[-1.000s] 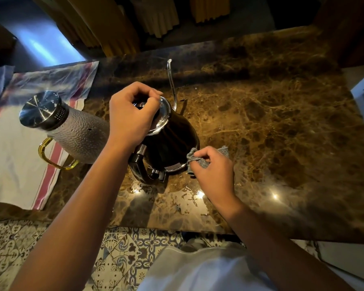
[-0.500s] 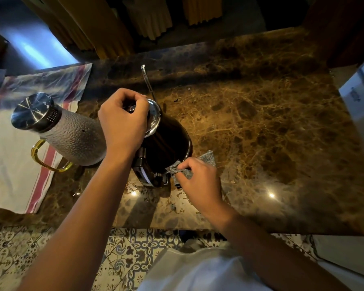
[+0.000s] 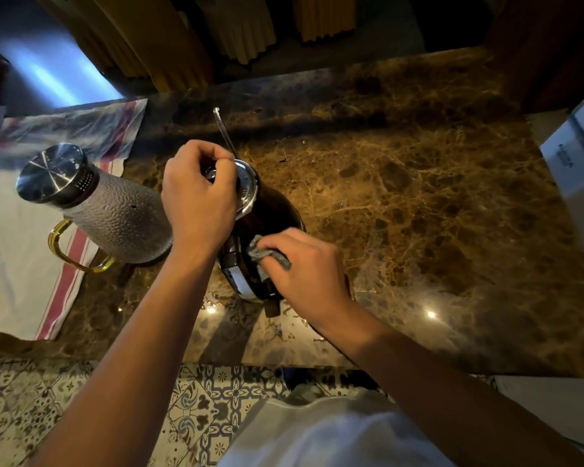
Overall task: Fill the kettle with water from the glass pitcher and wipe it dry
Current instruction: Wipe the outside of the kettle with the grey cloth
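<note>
A dark gooseneck kettle (image 3: pixel 270 214) with a shiny steel lid stands on the brown marble counter (image 3: pixel 418 203), its thin spout pointing away from me. My left hand (image 3: pixel 199 197) grips the lid from above. My right hand (image 3: pixel 304 267) presses a bunched grey cloth (image 3: pixel 267 253) against the kettle's near side, close to the handle. A textured glass pitcher (image 3: pixel 115 217) with a steel cap and a yellow handle stands just left of the kettle.
A white towel with red stripes (image 3: pixel 21 257) lies under and left of the pitcher. A white box (image 3: pixel 577 163) sits at the counter's right edge. Water spots glint on the counter in front of the kettle. Patterned floor tiles show below the near edge.
The kettle has turned so its spout swings to the left. My right hand with the cloth has slid from the kettle's right side round to its near side by the handle.
</note>
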